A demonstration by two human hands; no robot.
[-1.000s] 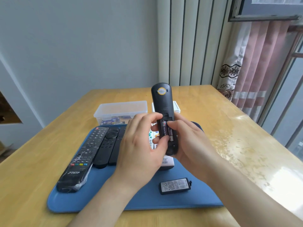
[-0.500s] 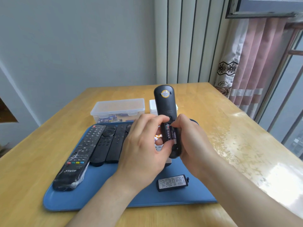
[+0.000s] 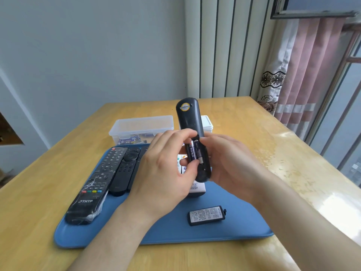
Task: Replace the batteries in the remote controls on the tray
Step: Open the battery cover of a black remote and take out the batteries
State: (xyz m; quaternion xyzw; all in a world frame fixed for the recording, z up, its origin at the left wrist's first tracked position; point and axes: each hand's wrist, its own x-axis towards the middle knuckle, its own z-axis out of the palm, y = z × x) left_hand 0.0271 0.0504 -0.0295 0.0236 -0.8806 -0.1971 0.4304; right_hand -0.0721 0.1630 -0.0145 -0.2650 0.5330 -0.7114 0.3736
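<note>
While left hand (image 3: 162, 173) pinches, glossy cylindrical battery (image 3: 192, 151)

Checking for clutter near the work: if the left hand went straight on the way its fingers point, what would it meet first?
The left hand touches it now: the black remote, at the batteries in its open compartment. The right hand seems just beyond; depth is unclear.

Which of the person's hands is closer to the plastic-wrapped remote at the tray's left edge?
Left. The left hand sits just right of the wrapped remote, raised above the tray; the right hand is farther right, on the other side of the held remote.
</note>
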